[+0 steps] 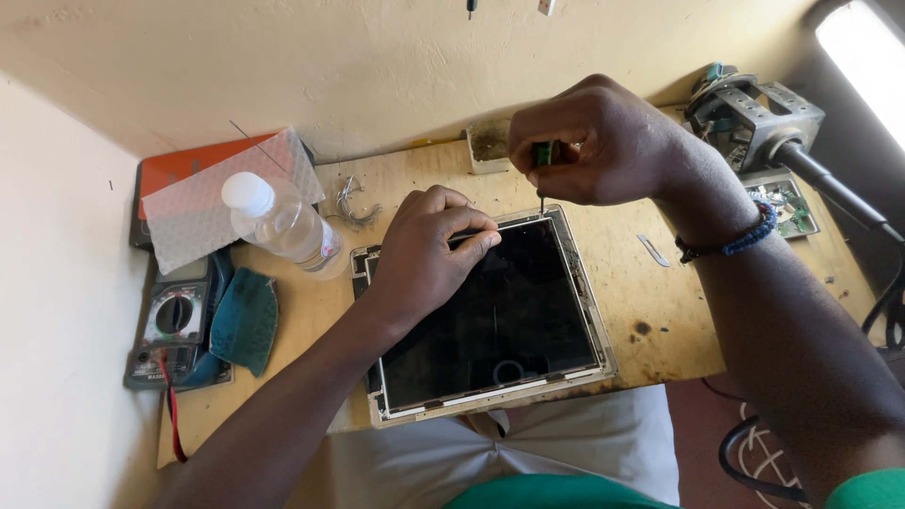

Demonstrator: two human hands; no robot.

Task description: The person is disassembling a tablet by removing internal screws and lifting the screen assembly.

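A tablet (509, 320) with a dark screen and a worn white frame lies flat on the wooden bench (650, 302). My left hand (424, 254) rests on its upper left part, fingertips pressing the screen near the top edge. My right hand (589, 141) is closed around a small green-handled screwdriver (543, 165), whose tip points down at the tablet's top edge.
A clear plastic bottle (283, 224) lies left of the tablet. A multimeter (177, 325) and a teal cloth (247, 319) sit at the far left, under an orange board with white mesh (212, 193). A metal tool stand (754, 118), circuit board (782, 203) and cables are on the right.
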